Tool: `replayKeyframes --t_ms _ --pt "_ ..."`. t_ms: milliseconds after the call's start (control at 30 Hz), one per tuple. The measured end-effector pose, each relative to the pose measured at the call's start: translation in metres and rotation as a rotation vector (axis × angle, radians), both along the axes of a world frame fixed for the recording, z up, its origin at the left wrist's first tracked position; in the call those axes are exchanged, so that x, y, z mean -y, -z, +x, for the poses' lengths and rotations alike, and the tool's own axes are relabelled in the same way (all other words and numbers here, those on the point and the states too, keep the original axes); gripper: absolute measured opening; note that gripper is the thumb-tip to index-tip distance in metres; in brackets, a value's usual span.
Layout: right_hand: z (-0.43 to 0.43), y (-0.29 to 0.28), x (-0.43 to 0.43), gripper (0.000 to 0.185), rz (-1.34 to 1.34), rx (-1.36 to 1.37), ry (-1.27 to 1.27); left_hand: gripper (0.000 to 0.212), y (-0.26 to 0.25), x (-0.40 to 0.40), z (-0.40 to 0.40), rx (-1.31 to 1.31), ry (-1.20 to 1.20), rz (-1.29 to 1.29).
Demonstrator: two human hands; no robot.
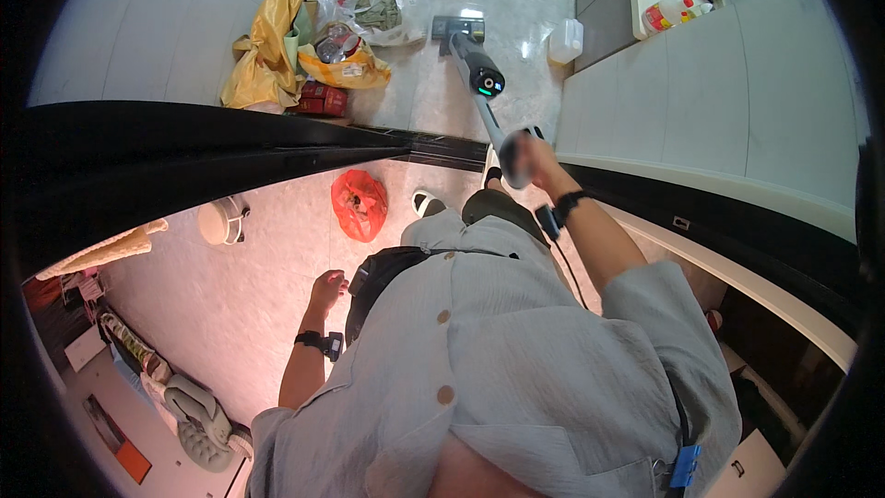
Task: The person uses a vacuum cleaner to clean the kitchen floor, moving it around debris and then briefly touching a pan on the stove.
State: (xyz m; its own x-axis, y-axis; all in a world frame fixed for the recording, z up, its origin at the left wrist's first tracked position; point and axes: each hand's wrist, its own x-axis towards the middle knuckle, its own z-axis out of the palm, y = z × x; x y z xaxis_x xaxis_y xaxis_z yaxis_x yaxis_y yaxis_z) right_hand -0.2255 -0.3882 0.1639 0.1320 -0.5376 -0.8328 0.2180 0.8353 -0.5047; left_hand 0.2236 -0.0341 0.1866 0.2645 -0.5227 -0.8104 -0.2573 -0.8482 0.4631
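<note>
My right hand (541,162) is wrapped around the handle of a grey upright floor cleaner (477,68), which leans away from me across the dark door threshold (449,148). Its floor head (459,28) rests flat on the tiles beyond the doorway, just right of a clear plastic bag (387,10). A small display glows on the cleaner's body. My left hand (330,288) hangs at my side with its fingers loosely curled, and nothing can be made out in it. A red plastic bag (359,205) sits on the floor ahead of that hand.
Past the threshold on the left stand a yellow bag (269,48), an orange-and-white bag (346,69) and a red box (322,98). A plastic jug (565,41) is by the cabinet at right. Bottles (667,14) stand on the counter. A white stool (220,220) is to my left.
</note>
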Motion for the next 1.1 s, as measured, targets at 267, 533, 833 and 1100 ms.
replayKeyframes --t_ms 267,533,833,1100 --pt "-0.073 -0.097 -0.066 0.028 0.008 -0.473 -0.452 0.027 0.021 0.001 0.001 -0.034 0.067 -0.003" --pt "-0.045 -0.133 -0.039 0.034 -0.165 -0.884 -1.029 0.028 0.020 0.018 -0.009 0.012 0.121 -0.069" --pt "-0.018 -0.058 -0.016 0.036 -0.179 -0.746 -0.765 0.027 -0.023 0.009 -0.027 0.061 0.080 0.000" --pt "-0.010 -0.063 -0.038 0.027 -0.102 -0.574 -0.518 0.028 -0.022 -0.029 -0.030 0.057 0.060 0.058"
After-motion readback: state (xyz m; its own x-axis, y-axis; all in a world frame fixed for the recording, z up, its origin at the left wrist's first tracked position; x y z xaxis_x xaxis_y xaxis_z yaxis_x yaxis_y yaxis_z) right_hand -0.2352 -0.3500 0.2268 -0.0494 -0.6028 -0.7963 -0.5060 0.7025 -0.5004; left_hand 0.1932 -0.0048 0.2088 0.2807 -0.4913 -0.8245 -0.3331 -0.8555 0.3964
